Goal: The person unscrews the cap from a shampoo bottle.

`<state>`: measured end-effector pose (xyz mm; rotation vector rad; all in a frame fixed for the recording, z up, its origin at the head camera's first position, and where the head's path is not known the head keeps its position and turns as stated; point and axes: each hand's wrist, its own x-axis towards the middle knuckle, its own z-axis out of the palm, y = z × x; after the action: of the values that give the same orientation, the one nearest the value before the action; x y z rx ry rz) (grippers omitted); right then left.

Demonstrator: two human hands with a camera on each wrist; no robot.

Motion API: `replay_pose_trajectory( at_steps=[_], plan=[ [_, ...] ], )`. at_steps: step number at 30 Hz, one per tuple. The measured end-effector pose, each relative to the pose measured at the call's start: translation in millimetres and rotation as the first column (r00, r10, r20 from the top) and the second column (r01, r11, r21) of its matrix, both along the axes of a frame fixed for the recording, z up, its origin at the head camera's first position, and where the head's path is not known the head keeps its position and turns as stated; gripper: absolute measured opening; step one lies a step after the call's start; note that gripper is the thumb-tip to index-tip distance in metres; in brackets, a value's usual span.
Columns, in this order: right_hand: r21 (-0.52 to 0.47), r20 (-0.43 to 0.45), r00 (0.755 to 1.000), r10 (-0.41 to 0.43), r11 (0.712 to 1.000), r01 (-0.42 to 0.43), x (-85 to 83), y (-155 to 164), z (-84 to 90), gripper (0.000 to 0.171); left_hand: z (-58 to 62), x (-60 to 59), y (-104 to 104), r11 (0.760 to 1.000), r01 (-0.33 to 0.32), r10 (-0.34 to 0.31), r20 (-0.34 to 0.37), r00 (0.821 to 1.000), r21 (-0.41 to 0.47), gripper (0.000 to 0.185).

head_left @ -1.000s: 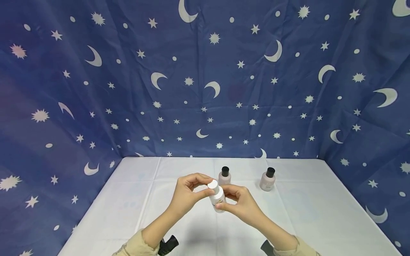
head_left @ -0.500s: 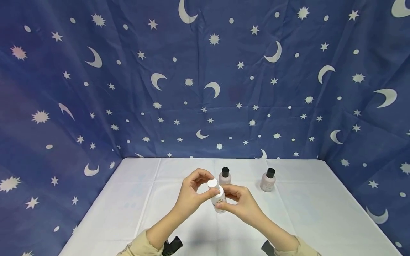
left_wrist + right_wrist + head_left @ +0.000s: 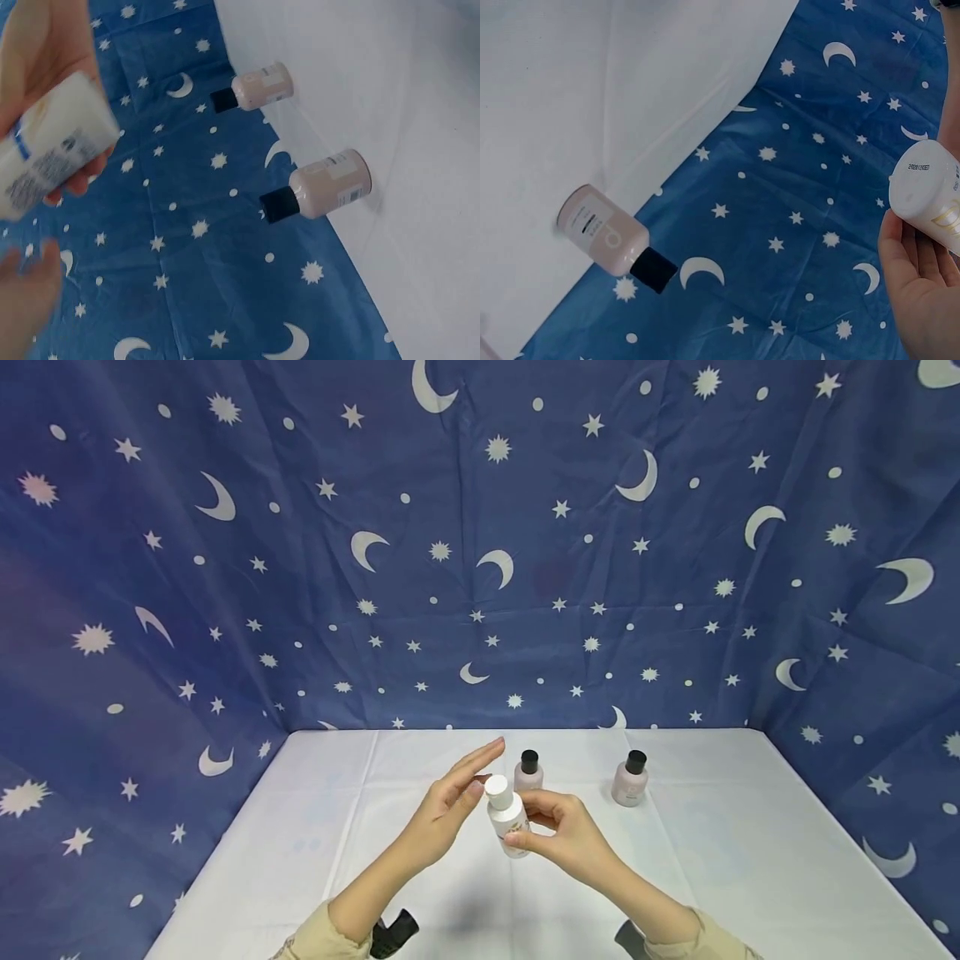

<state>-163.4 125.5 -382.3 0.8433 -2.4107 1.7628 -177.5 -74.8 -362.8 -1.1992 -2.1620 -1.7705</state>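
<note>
My right hand (image 3: 566,835) grips a small white bottle (image 3: 507,822) by its body, thumb in front and fingers behind, holding it up over the table. Its white cap (image 3: 497,788) sits on top, tilted a little to the left. Beside the cap, my left hand (image 3: 438,818) has its fingers stretched out and holds nothing. In the left wrist view, printed text and a blue mark show on the white bottle (image 3: 60,142), and the left hand (image 3: 26,300) is blurred. The right wrist view shows the bottle's round base with a stamped code.
Behind the white bottle stands a pink bottle (image 3: 528,774) with a black cap, its lower part hidden. A second pink bottle (image 3: 629,785) stands farther right. Both are on the white-covered table (image 3: 720,860). A blue curtain (image 3: 480,527) with moons and stars surrounds the table's back and sides.
My left hand has let go of the white cap, straightened its fingers and drawn slightly left. The right hand keeps its hold on the white bottle almost in place.
</note>
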Motion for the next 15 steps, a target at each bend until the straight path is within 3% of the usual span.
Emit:
replay_pose_trajectory(
  at_steps=[6, 15],
  plan=[
    [0.007, -0.007, 1.0, -0.001, 1.0, 0.001, -0.6, -0.3, 1.8, 0.042, 6.3, 0.4, -4.8, 0.985, 0.13, -0.123, 0.065, 0.99, -0.11, 0.047],
    [0.005, 0.007, 1.0, 0.007, 1.0, -0.007, 5.5, -0.3, 1.2, 0.04, 2.2, -0.7, -3.0, 0.983, 0.185, -0.182, 0.104, 0.978, -0.016, 0.04]
  ],
)
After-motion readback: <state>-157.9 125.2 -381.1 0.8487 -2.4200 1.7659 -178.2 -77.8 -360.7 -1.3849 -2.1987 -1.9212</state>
